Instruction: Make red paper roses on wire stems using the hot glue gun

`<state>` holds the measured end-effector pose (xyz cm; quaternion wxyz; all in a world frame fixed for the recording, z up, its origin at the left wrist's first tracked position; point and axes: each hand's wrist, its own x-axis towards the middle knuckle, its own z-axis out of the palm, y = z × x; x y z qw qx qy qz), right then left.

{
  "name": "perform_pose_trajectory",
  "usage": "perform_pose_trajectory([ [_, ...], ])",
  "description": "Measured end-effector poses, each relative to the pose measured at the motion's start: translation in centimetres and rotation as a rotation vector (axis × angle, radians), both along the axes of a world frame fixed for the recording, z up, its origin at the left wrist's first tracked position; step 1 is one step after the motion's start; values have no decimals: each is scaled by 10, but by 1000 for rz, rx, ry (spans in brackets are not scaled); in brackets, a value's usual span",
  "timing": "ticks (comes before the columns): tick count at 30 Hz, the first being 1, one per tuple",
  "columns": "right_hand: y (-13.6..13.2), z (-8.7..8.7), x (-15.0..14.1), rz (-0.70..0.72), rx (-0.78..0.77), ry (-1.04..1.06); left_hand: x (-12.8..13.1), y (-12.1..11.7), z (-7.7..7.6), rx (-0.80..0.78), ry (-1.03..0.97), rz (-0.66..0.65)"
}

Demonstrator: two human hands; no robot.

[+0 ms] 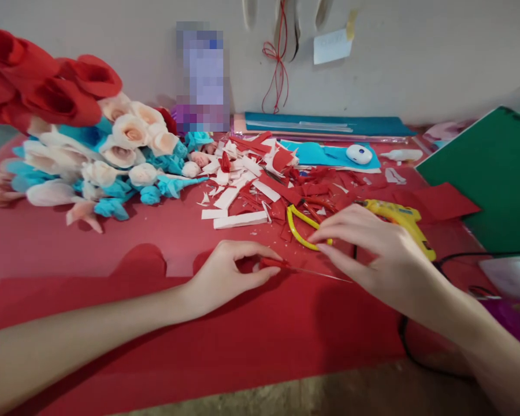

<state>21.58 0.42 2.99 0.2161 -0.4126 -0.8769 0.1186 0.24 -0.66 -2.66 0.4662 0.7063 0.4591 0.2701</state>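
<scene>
My left hand (231,268) is closed in a pinch on a small rolled red paper bud (274,263). From the bud a thin wire (318,273) sticks out to the right, under my right hand. My right hand (368,245) hovers over the wire, its fingers stretched out and a small gap between thumb and forefinger, with nothing visible in it. Close behind its fingertips lies a yellow-handled tool (297,228), partly hidden. A yellow glue gun (401,219) rests behind my right hand. Beneath both hands spreads a large red paper sheet (251,346).
Red and white paper scraps (242,179) are heaped at the centre back. Paper flowers (130,144) in red, cream and blue crowd the left. A green board (489,179) leans at right, near a black cable (405,341). Blue sheets (325,124) lie along the wall.
</scene>
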Motion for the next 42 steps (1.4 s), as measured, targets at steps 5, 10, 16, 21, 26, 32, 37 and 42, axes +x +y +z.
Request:
perform_pose_trajectory([
  [5,29,-5,-17,66,-432,-45,0,1,1,16,-30,-23],
  [10,39,-12,-19,113,-693,-44,-1,2,1,52,-56,-41],
  [16,41,-14,-23,147,-908,-69,-2,3,2,34,-48,-74],
  [21,42,-16,-23,150,-993,-78,-2,3,2,34,-31,-74],
  [26,42,-17,-22,157,-1037,-77,-3,3,2,30,-15,-80],
  [32,42,-16,-19,141,-1070,-63,-3,3,2,32,-13,-79],
  [37,44,-14,-18,151,-1086,-53,-3,4,2,35,-1,-71],
  [42,44,-15,-17,156,-1129,-53,-2,3,3,47,-1,-80],
])
